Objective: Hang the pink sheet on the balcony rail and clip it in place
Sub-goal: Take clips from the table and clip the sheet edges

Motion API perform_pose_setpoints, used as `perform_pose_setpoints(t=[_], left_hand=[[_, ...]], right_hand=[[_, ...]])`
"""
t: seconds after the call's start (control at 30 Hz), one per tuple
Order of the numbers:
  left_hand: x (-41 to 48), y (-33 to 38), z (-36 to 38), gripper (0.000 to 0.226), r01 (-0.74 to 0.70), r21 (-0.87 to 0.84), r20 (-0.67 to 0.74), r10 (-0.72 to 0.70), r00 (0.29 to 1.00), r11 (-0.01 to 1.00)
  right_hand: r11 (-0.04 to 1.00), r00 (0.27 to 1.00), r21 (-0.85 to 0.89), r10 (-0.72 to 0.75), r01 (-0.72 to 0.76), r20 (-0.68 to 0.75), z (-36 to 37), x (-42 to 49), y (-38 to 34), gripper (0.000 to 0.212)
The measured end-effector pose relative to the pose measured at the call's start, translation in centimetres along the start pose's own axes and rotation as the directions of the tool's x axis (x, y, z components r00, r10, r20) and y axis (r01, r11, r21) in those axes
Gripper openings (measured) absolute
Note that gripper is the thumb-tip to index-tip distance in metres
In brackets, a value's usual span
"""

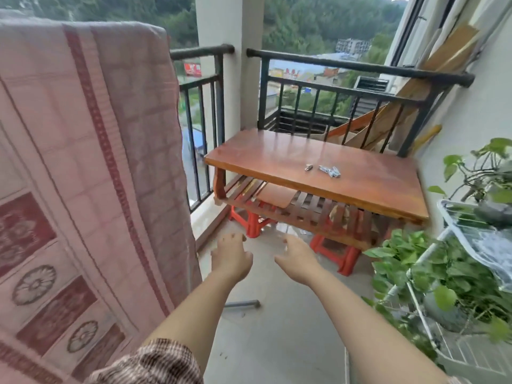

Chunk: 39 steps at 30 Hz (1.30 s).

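Overhead, quilted pink sheet [91, 151], draped.

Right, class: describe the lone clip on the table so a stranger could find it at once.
Find the reddish wooden table against the black balcony rail. On its bare top lie small metal clips: a cluster and, just left of it, the lone clip, lying apart.

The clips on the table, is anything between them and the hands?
Nothing visible blocks them. The clips lie on the bare wooden table, with open air between them and the empty left hand and right hand.
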<state>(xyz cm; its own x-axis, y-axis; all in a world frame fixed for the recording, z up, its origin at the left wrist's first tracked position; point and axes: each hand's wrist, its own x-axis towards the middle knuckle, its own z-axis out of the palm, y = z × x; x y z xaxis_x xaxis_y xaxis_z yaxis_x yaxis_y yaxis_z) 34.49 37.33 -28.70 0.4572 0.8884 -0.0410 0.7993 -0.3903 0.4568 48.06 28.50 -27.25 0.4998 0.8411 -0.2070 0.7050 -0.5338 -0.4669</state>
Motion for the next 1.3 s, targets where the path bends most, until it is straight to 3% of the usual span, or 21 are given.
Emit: perform_pose_setpoints(t=[0.13,0.3,0.47,0.8,0.93,1.07,1.3], left_hand=[[6.7,5.4,2.7,0.042,-0.013,0.003,0.061,0.013,0.998,1.0],[15.8,10.7,6.1,0.041,-0.014,-0.003,0.121,0.014,0.993,1.0],[27.5,13.6,10.2,0.034,-0.04,0.022,0.159,0.036,0.987,0.999],[49.9,19.2,16.8,0.043,-0.054,0.053,0.316,0.035,0.948,0.997],[55.7,20.5,19.9,0.047,-0.058,0.03,0.421,0.04,0.906,0.998],[60.5,21.2,23.3,0.046,-0.042,0.021,0.427,0.03,0.904,0.999],[66.6,20.3,28.1,0.065,0.032,0.12,0.414,-0.079,0.907,0.992]], right_hand=[[0.996,0.996,-0.015,0.084,-0.084,0.018,-3.7,6.9,4.8,0.044],[0.994,0.994,0.004,0.105,-0.105,0.04,-6.5,16.0,9.1,0.05],[0.993,0.992,-0.003,0.119,-0.119,0.05,-8.5,27.3,12.1,0.047],[0.971,0.963,-0.007,0.237,-0.238,0.129,-11.5,48.5,17.5,0.04],[0.959,0.948,0.016,0.279,-0.285,0.157,-12.1,55.2,19.2,0.04],[0.954,0.944,0.054,0.282,-0.295,0.171,-12.1,61.8,20.8,0.043],[0.948,0.932,0.042,0.302,-0.317,0.202,-11.2,72.2,24.0,0.039]])
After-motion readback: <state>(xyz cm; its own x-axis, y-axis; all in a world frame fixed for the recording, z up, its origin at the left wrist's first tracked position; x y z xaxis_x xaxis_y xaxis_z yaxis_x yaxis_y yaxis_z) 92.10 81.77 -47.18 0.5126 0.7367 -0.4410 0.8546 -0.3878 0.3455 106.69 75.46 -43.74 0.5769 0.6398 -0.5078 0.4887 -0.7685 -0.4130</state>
